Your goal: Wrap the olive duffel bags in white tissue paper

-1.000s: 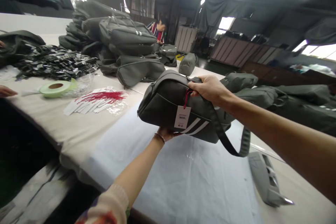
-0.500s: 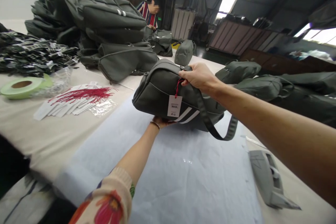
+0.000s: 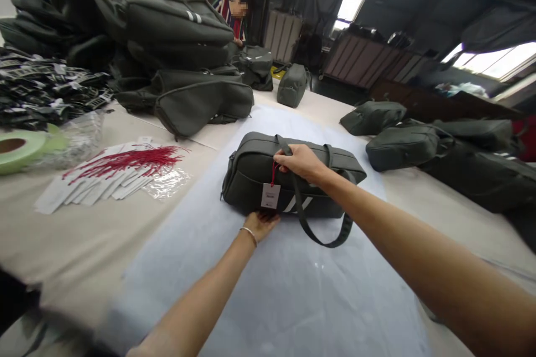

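A dark green duffel bag (image 3: pixel 247 173) with two white stripes lies on a pale sheet (image 3: pixel 268 290) on the table. My right hand (image 3: pixel 299 162) is closed, pinching a handle strap (image 3: pixel 299 206) at the bag's upper front; the strap's loop hangs down over the front. Beside those fingers, a white hang tag (image 3: pixel 270 196) dangles on a red string. Low at the bag's front edge, my left hand (image 3: pixel 260 225) touches it with fingers stretched out, the fingertips partly hidden beneath the edge.
To the left lie white tags with red strings (image 3: pixel 121 170), a roll of green tape (image 3: pixel 25 150) and a heap of dark straps (image 3: pixel 46 89). Behind them rises a pile of green bags (image 3: pixel 167 22). More bags (image 3: pixel 402 148) lie right. A person (image 3: pixel 237 17) stands far back.
The bag has come down onto the sheet, and both hands have lowered with it. Its top now shows more. The view has shifted, so the grey tool at right is almost out of sight.
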Tool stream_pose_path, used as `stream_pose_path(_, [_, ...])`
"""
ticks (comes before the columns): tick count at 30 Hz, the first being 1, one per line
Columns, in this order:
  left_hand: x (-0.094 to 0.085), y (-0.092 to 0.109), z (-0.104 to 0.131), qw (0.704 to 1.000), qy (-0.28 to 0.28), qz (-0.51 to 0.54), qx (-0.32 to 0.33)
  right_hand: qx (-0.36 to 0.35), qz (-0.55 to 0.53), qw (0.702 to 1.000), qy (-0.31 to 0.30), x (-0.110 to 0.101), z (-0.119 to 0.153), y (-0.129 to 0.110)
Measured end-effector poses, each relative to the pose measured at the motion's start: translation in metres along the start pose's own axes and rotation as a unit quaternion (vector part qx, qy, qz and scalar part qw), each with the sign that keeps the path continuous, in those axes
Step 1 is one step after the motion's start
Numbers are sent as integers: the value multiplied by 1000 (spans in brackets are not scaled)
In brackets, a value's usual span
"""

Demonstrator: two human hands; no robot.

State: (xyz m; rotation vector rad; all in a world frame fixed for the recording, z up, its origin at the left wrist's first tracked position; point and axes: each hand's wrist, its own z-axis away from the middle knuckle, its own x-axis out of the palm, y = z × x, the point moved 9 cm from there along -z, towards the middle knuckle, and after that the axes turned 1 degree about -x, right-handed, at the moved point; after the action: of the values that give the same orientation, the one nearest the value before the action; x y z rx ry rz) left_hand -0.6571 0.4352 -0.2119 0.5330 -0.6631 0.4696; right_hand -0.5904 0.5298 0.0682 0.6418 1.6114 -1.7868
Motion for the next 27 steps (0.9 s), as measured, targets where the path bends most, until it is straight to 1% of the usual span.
stream_pose_path(2, [-24,12,28,1000,24,-15,14,12,-2,999,-36,6,3,-8])
stream_pose_path(4, [-46,36,56,997,43,-47,42,30,2,998,-63,-2,9,-13])
stream_pose_path(6, [-67,69,82,990,65,-84,93,56,-6,996,-66,-24,17,-12])
stream_pose_path(8, [-86,104,103,975,95,-120,160,81,-31,996,-33,-59,29,0])
stream_pose_path(10, [-101,134,118,955,127,-149,221,106,-60,992,39,-103,45,27])
stream_pose_path(11, [-106,146,123,945,142,-161,245,120,-70,986,88,-126,55,46])
stream_pose_path(13, [-109,162,126,927,164,-183,282,161,-89,964,193,-165,77,96])
stream_pose_path(14, [-107,167,126,920,169,-194,294,183,-106,948,238,-178,88,124])
stream_pose_path(15, [-102,170,124,915,170,-206,303,204,-119,936,262,-184,97,152])
stream_pose_path(16, [-96,173,121,910,170,-218,308,224,-136,924,278,-184,104,179])
stream_pose_path(17, [-88,176,117,906,170,-230,311,242,-156,915,283,-180,109,205])
stream_pose_path(19, [-72,179,108,901,175,-252,306,269,-203,901,275,-159,114,248])
stream_pose_path(21, [-56,180,97,900,180,-272,288,280,-259,890,248,-131,111,278])
stream_pose_path(22, [-49,180,91,901,181,-280,276,279,-287,887,231,-117,107,288])
stream_pose_path(24, [-39,179,80,903,186,-294,253,265,-342,881,191,-93,98,298])
stream_pose_path(25, [-37,179,76,902,191,-299,244,253,-367,878,173,-84,94,299])
stream_pose_path(27, [-35,179,70,898,206,-309,235,231,-409,870,150,-73,88,298])
